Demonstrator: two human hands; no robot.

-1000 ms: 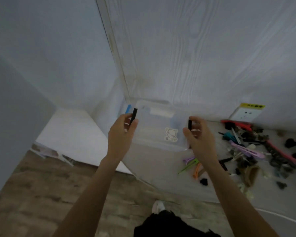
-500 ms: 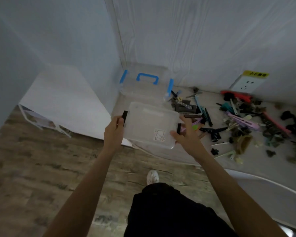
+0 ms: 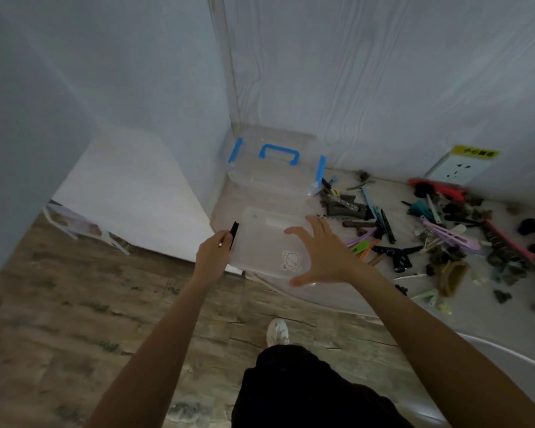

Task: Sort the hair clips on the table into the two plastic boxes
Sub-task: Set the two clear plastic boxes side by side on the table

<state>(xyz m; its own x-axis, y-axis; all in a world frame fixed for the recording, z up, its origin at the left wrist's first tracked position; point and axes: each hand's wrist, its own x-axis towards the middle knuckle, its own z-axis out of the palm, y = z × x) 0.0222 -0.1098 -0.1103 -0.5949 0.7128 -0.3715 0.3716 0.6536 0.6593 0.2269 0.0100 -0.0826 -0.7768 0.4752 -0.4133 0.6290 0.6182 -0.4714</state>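
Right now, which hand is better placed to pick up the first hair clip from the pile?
The right hand. It is open and beside the hair clips, which lie on its side. The left hand grips the black latch of the near box.

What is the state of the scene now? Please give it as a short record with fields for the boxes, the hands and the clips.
near box: clear box with black latches, lid on, sticker on top, at the table's front edge
far box: clear box with blue handle, in the corner by the wall
left hand: at the near box's left black latch
right hand: open, fingers spread over the near box's right side
hair clips: loose pile on the table, right of both boxes
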